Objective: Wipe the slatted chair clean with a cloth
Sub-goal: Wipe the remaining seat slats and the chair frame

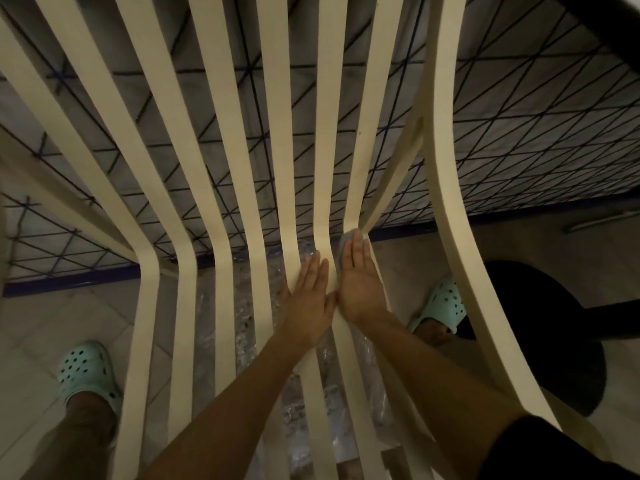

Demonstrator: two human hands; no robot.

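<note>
A cream slatted chair (225, 188) fills the view, its long slats bending where the back meets the seat. My right hand (360, 285) lies flat on a slat near that bend, pressing a small grey cloth (348, 237) whose edge shows past my fingertips. My left hand (308, 296) rests flat beside it on the neighbouring slats, fingers together, holding nothing. The two hands touch at the thumbs.
My feet in pale green clogs (86, 372) (445, 306) stand on the tiled floor on either side of the chair. A crinkled plastic-wrapped object (242, 306) lies under the seat. A dark round object (540, 327) is at the right. A wire grid (519, 126) stands behind.
</note>
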